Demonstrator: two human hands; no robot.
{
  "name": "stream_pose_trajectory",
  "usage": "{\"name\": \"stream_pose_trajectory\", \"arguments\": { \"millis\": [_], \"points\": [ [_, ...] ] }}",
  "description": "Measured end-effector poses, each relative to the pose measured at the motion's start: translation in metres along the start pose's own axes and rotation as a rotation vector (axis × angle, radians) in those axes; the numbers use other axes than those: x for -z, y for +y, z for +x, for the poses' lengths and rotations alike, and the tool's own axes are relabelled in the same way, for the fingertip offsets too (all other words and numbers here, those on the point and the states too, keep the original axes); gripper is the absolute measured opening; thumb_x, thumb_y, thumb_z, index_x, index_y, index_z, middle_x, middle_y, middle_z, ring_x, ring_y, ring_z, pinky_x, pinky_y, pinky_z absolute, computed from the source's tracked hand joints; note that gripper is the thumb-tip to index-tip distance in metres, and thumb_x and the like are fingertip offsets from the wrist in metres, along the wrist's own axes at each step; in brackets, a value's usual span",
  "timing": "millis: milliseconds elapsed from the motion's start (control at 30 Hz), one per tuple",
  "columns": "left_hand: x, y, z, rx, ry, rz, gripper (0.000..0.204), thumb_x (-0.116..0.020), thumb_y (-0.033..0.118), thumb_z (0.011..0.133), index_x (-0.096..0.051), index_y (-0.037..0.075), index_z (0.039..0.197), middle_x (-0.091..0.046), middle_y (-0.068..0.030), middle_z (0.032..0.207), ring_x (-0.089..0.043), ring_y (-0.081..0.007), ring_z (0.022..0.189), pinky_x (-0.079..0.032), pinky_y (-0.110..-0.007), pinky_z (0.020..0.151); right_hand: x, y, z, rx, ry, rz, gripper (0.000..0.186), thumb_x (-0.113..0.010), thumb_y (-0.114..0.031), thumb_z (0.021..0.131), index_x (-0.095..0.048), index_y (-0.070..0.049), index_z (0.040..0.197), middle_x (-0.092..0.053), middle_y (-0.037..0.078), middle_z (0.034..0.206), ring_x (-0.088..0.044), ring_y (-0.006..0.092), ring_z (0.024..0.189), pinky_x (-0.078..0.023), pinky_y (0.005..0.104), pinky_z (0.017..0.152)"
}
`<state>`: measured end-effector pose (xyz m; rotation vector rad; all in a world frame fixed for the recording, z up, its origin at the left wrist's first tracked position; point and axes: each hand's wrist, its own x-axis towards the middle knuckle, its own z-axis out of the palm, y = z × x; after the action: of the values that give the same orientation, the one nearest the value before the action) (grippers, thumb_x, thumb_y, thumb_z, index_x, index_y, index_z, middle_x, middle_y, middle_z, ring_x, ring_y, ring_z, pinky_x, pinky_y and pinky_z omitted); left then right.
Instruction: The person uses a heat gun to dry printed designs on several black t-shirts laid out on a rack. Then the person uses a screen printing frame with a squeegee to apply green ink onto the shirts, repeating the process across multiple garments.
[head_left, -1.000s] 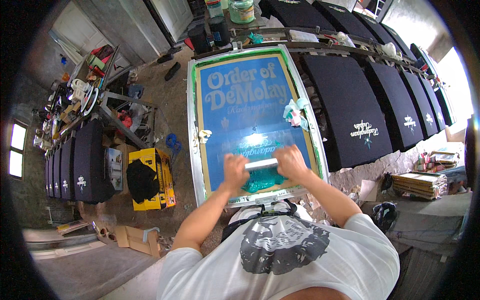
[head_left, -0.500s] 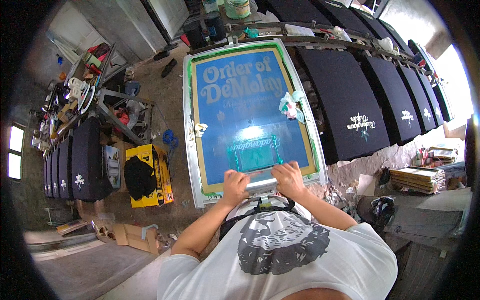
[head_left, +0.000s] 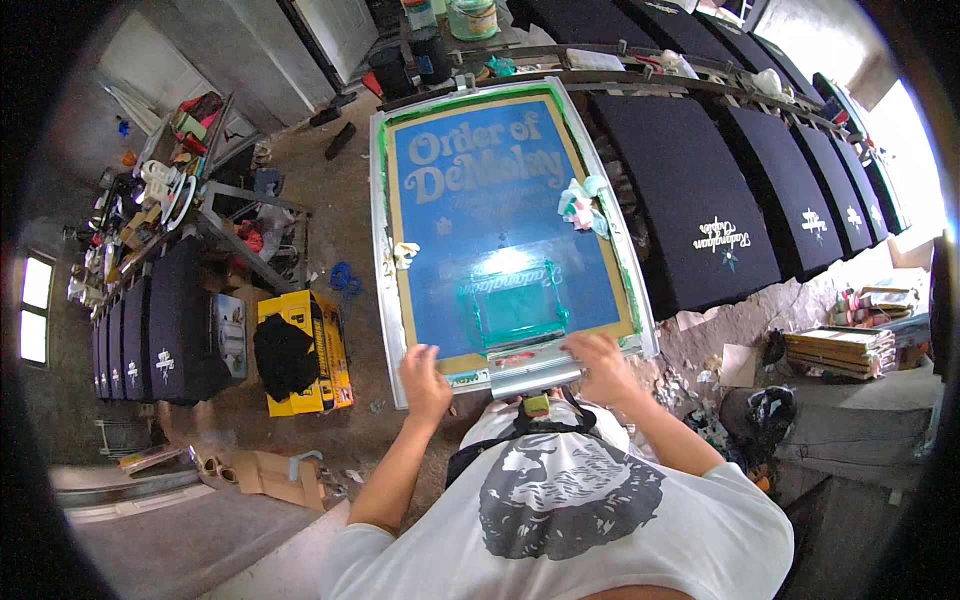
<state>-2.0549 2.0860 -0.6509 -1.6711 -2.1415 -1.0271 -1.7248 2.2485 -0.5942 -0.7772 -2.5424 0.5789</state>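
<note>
A silk-screen with a blue mesh in a silver metal frame lies in front of me. Teal ink is spread on the mesh near its close end. A wide metal-handled squeegee rests across the near edge of the frame, with neither hand wrapped round it. My left hand is over the near left corner of the frame, open, fingers apart. Beside the squeegee's right end is my right hand, open, its fingers loosely bent above the frame.
Crumpled tissue sticks to the right rim, and a smaller wad to the left. Printed black shirts lie on boards to the right. A yellow box with black cloth stands at the left. Buckets stand beyond.
Both hands have let go of the squeegee, now lying at the near edge. My left hand has moved left to the frame's corner; my right hand has shifted slightly right.
</note>
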Motion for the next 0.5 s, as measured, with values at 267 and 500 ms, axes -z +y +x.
{"name": "stream_pose_trajectory", "arguments": {
  "millis": [267, 500],
  "points": [
    [-0.008, -0.081, -0.003, 0.956, -0.086, -0.34, 0.034, -0.059, 0.025, 0.101, -0.064, -0.008, 0.1, -0.069, -0.0229, 0.093, -0.066, -0.0401, 0.089, -0.049, -0.047, 0.083, -0.002, 0.125, -0.014, -0.787, 0.502, -0.19, 0.033, -0.057, -0.017, 0.094, -0.07, 0.001, 0.118, -0.068, 0.028, 0.12, -0.064, 0.0455, 0.113, -0.051, 0.0518, 0.095],
    [-0.005, -0.077, 0.006, 1.022, 0.075, -0.482, 0.035, -0.066, 0.021, 0.098, -0.065, -0.011, 0.085, -0.065, -0.0132, 0.075, -0.059, -0.0228, 0.071, -0.045, -0.042, 0.069, 0.012, 0.134, -0.007, -0.766, 0.537, 0.066, 0.032, -0.052, -0.027, 0.101, -0.069, 0.0, 0.105, -0.068, 0.029, 0.095, -0.067, 0.0476, 0.093, -0.051, 0.0498, 0.08]
  ]
}}
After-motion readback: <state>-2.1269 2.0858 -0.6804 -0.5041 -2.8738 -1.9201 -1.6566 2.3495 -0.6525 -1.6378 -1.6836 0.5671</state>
